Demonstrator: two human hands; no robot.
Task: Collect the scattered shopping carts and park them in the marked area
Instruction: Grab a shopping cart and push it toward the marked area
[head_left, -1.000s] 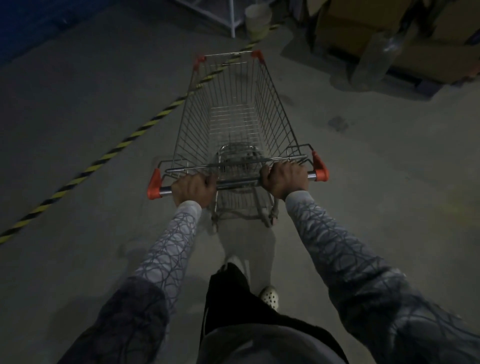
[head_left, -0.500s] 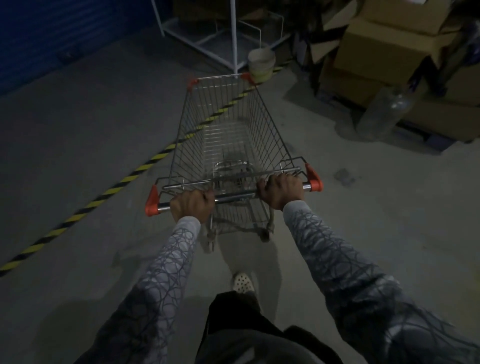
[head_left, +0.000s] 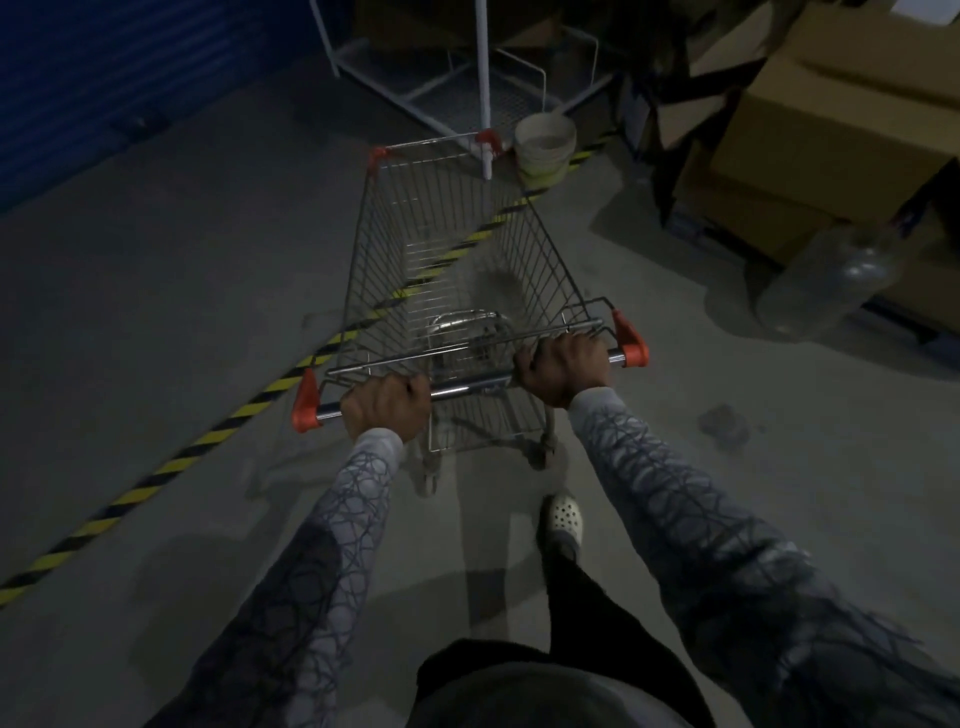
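Dim concrete floor (head_left: 156, 338) here, kind of a storeroom: blue shutter wall (head_left: 104, 78) on the left, a white metal rack (head_left: 485, 78) straight ahead, stacked brown cardboard boxes (head_left: 831, 130) on the right with a big clear plastic bottle (head_left: 831, 280) leaning near them. The silver wire shopping cart with orange corner caps (head_left: 467, 249) is rolling forward and is now sitting right across the yellow-and-black striped floor tape (head_left: 156, 478); a second ago the tape was only running past its front left corner. The rack and the pale plastic bucket (head_left: 544, 150) are looming much closer too, the cart's nose just short of the rack post. Left hand (head_left: 387, 405) and right hand (head_left: 563, 369) are both wrapped tight around the chrome handle bar (head_left: 467, 387), fingers fully curled. I'm guessing it's crossing into the marked zone, so parking is close, but there's not much room left before that rack.
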